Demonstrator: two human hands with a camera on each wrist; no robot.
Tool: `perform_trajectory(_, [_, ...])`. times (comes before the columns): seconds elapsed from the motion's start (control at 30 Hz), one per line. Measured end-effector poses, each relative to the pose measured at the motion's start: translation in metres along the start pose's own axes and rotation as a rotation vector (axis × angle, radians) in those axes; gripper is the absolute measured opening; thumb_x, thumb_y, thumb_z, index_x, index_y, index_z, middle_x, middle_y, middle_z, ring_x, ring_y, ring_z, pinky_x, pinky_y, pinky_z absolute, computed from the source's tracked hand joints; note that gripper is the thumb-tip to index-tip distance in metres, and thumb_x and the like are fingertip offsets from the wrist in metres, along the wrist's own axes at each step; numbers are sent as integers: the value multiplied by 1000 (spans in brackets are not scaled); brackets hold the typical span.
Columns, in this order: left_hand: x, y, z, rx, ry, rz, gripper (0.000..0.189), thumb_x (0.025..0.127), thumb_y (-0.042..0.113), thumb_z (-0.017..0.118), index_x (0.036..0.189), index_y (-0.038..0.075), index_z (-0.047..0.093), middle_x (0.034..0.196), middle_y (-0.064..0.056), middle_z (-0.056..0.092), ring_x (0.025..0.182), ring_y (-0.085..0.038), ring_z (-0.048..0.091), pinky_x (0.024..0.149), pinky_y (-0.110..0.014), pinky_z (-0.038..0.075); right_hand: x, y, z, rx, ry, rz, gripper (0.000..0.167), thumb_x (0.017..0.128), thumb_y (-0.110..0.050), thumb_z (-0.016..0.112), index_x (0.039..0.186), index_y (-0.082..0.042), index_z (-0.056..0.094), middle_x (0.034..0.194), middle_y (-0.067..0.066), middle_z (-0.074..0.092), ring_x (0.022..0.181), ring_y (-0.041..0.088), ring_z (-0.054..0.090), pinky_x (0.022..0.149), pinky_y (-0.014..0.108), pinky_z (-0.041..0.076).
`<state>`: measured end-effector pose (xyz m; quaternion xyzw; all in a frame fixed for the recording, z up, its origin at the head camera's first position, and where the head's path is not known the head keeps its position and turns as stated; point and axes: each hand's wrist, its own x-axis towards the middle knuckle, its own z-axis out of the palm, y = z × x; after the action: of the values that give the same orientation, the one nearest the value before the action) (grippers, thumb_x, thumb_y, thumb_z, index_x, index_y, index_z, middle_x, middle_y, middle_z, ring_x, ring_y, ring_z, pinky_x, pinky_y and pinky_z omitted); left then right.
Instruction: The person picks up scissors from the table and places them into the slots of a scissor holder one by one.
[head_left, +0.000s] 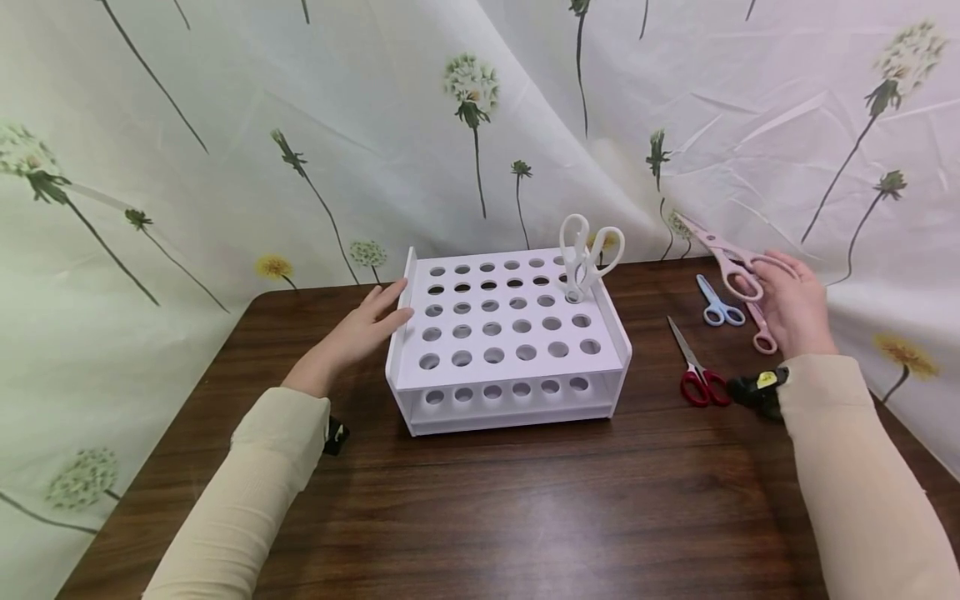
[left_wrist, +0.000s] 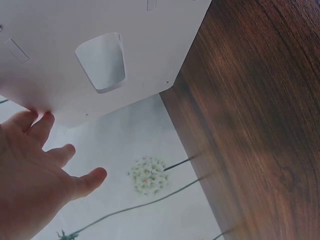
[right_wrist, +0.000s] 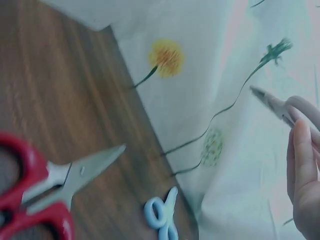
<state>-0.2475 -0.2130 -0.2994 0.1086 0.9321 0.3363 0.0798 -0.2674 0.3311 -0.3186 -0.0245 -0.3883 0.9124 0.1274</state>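
Observation:
With its fingers on the handle loops, my right hand [head_left: 798, 308] holds pale pink scissors [head_left: 726, 247] above the table's right back, blades pointing up and left. A deeper pink handle loop [head_left: 764, 341] shows under this hand, the rest of that pair being hidden. My left hand [head_left: 352, 337] rests its fingertips on the left side panel of a white rack with rows of round holes [head_left: 507, 340]. White scissors [head_left: 581, 271] stand in the rack's back right part, loops up. In the left wrist view the left fingers [left_wrist: 87, 182] are extended and spread near the panel.
Light blue scissors [head_left: 717, 306] and red-handled scissors [head_left: 693, 360] lie on the dark wooden table [head_left: 525, 517] right of the rack. A flower-printed cloth [head_left: 390, 125] hangs behind the table and along its sides.

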Motion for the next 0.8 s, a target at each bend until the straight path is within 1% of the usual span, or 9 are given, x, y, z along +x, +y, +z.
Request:
perform_trajectory(0.13, [0,0,0,2,-2,2,69,92,57,38,149,28,10,152,-12,-3,138,-27,-4,102,-60,10,1,-3,11,61,-27,-17,27,84,18,54,106,3,50,96,15,58,76,24,64,66,29,53])
perform_trajectory(0.33, [2,-2,0,-2,3,10,69,93,56,38,149,27,11,152,-13,-3,138,-27,-4,102,-59,10,-2,-6,26,116,-63,-54,29,83,18,54,109,5,51,96,19,58,73,26,64,63,31,53])
perform_trajectory(0.5, [3,-3,1,-1,7,18,68,93,55,39,149,26,12,152,-14,-3,138,-27,-4,102,-59,10,-4,-8,37,147,-88,-80,31,83,18,55,111,5,50,98,19,57,74,27,64,64,31,53])
perform_trajectory(0.8, [2,-3,0,4,6,9,69,93,56,38,149,27,11,152,-14,-4,138,-28,-4,102,-60,10,-10,-13,60,184,-87,-127,38,81,19,56,115,3,48,102,18,57,72,27,64,62,33,53])
